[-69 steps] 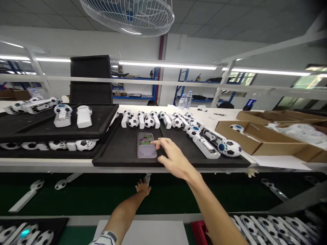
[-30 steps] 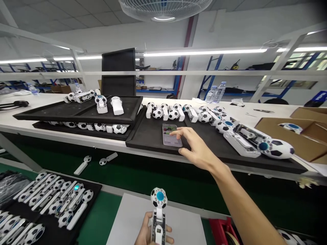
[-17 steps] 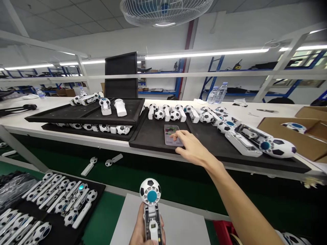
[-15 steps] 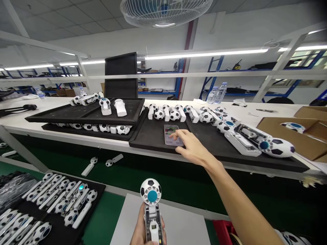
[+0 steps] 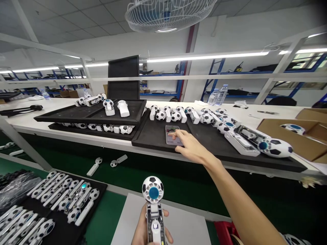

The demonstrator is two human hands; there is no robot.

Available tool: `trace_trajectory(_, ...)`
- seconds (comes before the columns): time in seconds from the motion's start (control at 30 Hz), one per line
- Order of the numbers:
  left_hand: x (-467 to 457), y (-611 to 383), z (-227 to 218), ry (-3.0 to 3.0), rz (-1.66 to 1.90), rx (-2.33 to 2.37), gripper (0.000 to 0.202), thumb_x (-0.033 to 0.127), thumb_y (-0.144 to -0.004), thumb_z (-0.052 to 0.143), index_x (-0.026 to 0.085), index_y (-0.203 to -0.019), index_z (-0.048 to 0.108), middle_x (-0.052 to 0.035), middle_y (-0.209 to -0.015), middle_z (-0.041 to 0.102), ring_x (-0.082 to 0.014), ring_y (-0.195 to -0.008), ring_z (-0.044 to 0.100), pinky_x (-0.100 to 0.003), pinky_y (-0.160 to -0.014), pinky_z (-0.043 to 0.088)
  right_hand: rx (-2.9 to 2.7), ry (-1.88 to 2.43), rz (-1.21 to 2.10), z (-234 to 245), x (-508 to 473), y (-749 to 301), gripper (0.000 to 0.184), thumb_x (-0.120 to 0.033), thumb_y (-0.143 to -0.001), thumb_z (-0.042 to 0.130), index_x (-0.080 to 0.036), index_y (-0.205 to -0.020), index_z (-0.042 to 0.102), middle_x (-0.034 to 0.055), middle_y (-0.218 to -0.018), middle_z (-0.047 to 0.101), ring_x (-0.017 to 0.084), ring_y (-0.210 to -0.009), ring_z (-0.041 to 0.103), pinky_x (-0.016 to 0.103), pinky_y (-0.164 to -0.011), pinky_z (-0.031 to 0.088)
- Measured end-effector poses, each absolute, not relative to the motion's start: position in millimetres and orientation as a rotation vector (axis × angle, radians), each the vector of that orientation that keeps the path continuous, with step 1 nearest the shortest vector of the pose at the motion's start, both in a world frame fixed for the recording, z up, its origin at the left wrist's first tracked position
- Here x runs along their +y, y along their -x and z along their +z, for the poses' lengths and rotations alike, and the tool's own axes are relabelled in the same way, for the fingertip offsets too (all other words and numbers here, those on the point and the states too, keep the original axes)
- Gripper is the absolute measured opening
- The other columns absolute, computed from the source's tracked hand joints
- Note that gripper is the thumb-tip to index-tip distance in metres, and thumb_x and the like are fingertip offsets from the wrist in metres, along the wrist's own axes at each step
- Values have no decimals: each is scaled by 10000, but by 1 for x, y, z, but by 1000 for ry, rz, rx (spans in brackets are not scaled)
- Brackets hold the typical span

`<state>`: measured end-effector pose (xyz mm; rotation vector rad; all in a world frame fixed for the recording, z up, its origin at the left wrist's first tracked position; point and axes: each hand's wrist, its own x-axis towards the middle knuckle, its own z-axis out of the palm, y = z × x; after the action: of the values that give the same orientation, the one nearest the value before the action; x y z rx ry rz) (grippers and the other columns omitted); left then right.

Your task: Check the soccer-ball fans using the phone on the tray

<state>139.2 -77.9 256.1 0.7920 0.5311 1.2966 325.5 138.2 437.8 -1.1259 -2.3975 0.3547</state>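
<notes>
My left hand (image 5: 141, 227) is wrapped round a handheld fan (image 5: 153, 192) with a soccer-ball head, a round blue centre and an open handle that bares its inner parts and a small lit display. The fan stands upright near the bottom of the view. My right hand (image 5: 190, 146) reaches over a black tray (image 5: 150, 136) on the bench, fingers extended. Its index fingertip is at the screen of a smartphone (image 5: 169, 139) lying in that tray. Several similar fans (image 5: 175, 116) line the tray's back, and opened ones (image 5: 241, 143) lie at its right.
Stacked black trays (image 5: 87, 117) hold more fans on the left of the bench. A cardboard box (image 5: 276, 126) stands at the right, with water bottles (image 5: 221, 94) behind. Lower left, another tray (image 5: 100, 190) is filled with fans. A fan in a white cage (image 5: 171, 15) hangs overhead.
The view has shifted slightly. The held fan is tilted a little differently and its display reads differently. My right index finger stays at the phone screen.
</notes>
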Motion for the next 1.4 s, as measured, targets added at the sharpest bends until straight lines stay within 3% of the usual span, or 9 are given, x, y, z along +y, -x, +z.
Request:
trace_trajectory(0.13, -79, -140, 256, -716, 1147, 530, 760, 346, -643, 885, 263, -1275, 471, -88, -957, 732, -142, -657, 667, -270, -648, 486, -2435, 1109, 375, 439, 140, -325, 149, -227, -801, 497, -260, -939, 452, 68, -1383, 595, 332, -1296, 477, 524, -1038, 381)
trace_trajectory(0.23, -82, -140, 258, -716, 1176, 525, 832, 355, -610, 900, 274, -1291, 429, -58, -875, 728, -146, -652, 666, -268, -624, 483, -2368, 1085, 433, 439, 140, -328, 194, -219, -769, 513, -260, -948, 449, 67, -1423, 579, 339, -1307, 465, 533, -1028, 390)
trace_trajectory(0.67, -100, -140, 274, -701, 1164, 572, 839, 383, -601, 902, 250, -1297, 452, -71, -954, 708, -147, -672, 678, -269, -643, 480, -2293, 1103, 430, 435, 136, -328, 217, -211, -761, 521, -264, -958, 446, 64, -1403, 597, 340, -1300, 454, 566, -1025, 384)
trace_trajectory(0.97, -102, -139, 287, -764, 1210, 615, 758, 406, -720, 797, 245, -1373, 446, -91, -989, 705, -171, -692, 692, -297, -669, 501, -2143, 1026, 542, 432, 136, -333, 218, -188, -738, 521, -277, -912, 424, 39, -1288, 651, 297, -1240, 514, 530, -1024, 400)
trace_trajectory(1.23, -87, -141, 326, -826, 1380, 667, 592, 296, -773, 713, 227, -1310, 473, -71, -955, 711, -171, -667, 685, -298, -614, 523, -2125, 940, 534, 428, 140, -334, 224, -177, -725, 543, -270, -903, 444, 47, -1245, 674, 306, -1221, 547, 520, -1037, 406)
trace_trajectory(1.4, -79, -142, 342, -877, 1407, 623, 545, 251, -790, 687, 233, -1295, 485, -80, -1039, 723, -156, -650, 693, -309, -625, 549, -2118, 945, 555, 428, 139, -334, 212, -185, -729, 550, -266, -897, 448, 65, -1257, 678, 331, -1219, 557, 536, -1017, 426)
